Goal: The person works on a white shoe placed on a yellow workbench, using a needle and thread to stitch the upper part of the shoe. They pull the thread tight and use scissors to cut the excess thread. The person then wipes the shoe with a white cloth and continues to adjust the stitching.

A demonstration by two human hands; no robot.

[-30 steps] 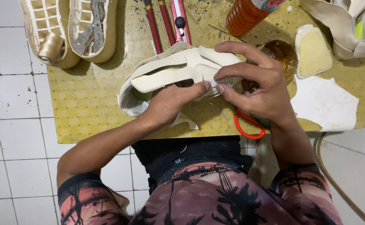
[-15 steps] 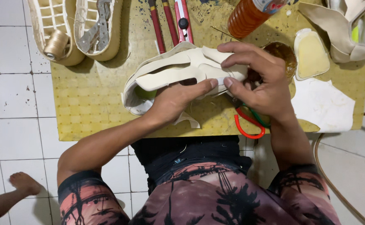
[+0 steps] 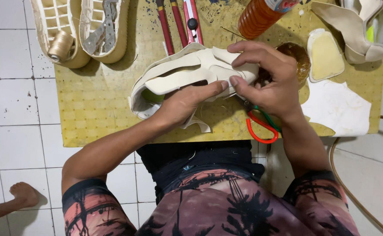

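A cream shoe upper (image 3: 187,72) lies on its side on the yellow work board (image 3: 99,109). My left hand (image 3: 187,102) presses against its lower edge, fingers closed on the material. At the toe end my right hand (image 3: 265,78) pinches the upper between thumb and fingers. Scissors with red and green handles (image 3: 261,126) lie on the board just under my right wrist.
Two cream shoe soles (image 3: 82,26) lie at the back left, a spool of thread (image 3: 60,46) in one. Red-handled tools (image 3: 180,19), an orange bottle (image 3: 259,17), a brown glue bowl (image 3: 296,57), cream cut pieces (image 3: 335,107) and another upper (image 3: 362,26) sit around. Someone's bare foot (image 3: 23,194) rests on the tiled floor.
My hands and the shoe upper have barely shifted; the fingers of both hands have closed a little nearer each other on the upper. A foot has come into view at lower left.
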